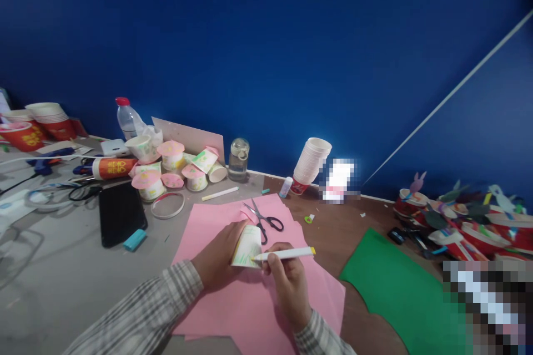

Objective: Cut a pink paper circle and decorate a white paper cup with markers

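Observation:
My left hand is closed round a white paper cup that bears green and yellow marks. The cup is held tilted over pink paper. In my right hand is a white marker with a yellow end, and its tip points at the cup's side, touching or very close to it. Black-handled scissors lie part open on the pink paper just beyond my hands. A small piece of pink paper near the blades is partly hidden by the cup.
Several decorated cups with pink tops stand at the back left, beside a glass bottle. A leaning stack of paper cups stands by the blue wall. Green paper lies at right. A black phone and a teal block lie left.

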`<state>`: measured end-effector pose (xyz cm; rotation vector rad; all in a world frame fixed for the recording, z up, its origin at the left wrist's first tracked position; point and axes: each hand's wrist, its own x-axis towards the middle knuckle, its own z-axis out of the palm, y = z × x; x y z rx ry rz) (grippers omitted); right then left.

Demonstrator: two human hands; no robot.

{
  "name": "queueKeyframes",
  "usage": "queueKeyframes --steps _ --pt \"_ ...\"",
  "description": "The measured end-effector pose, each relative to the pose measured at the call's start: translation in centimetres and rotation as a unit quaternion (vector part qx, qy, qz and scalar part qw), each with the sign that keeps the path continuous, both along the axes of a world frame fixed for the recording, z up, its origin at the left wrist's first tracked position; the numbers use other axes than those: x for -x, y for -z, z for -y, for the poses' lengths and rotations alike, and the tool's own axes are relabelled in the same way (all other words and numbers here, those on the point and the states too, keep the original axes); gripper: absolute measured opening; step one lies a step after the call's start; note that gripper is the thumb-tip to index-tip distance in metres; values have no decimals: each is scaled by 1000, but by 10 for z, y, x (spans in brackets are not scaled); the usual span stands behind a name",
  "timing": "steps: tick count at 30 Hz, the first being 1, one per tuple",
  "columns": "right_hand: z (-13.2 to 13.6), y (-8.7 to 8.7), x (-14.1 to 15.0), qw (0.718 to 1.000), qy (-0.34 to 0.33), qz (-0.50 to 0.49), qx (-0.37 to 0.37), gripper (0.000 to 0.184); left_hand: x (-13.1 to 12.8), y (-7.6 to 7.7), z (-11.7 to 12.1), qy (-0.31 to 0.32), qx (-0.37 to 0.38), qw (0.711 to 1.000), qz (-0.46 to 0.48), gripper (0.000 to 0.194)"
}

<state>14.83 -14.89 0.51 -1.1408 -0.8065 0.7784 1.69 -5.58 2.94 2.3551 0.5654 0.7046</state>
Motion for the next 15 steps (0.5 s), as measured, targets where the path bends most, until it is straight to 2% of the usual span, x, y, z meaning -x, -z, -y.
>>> queueKeyframes --steps 7,15 --pt "0 -4 1 999 2 40 8 11 2 6 -2 -12 -4 1000 -12 41" --pt "1 1 -5 998 3 64 6 10 0 -1 0 -2 15 1000 4 25"
